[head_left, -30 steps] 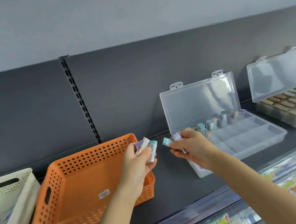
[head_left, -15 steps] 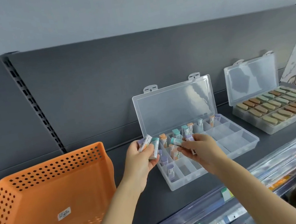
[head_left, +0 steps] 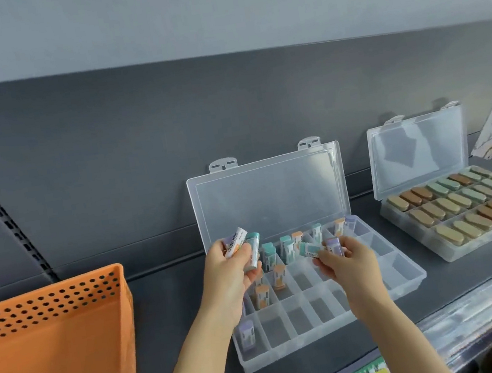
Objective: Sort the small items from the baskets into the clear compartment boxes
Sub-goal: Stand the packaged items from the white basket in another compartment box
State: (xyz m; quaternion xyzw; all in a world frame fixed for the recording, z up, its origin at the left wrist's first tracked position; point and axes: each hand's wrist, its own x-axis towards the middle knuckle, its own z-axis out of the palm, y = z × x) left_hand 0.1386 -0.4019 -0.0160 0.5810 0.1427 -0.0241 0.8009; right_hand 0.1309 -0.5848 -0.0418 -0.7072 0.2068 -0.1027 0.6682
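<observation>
Plainly light stuff: orange basket (head_left: 54, 342) lower left, clear compartment box (head_left: 300, 346) open at centre, partly filled. Left hand (head_left: 228, 272) over the box's left end, grip curled round some small capped items (head_left: 237, 242). Right hand (head_left: 352, 263) mid-frame pinches two further items (head_left: 333, 245). They look stiff, smooth and probably slippery — best pinched across the body, one at a time.

We are looking through one wide-angle camera worn on the head, facing forward and slightly down, standing close to the grey shelf (head_left: 167, 310), with the open clear compartment box (head_left: 302, 318) sitting mid-frame.
</observation>
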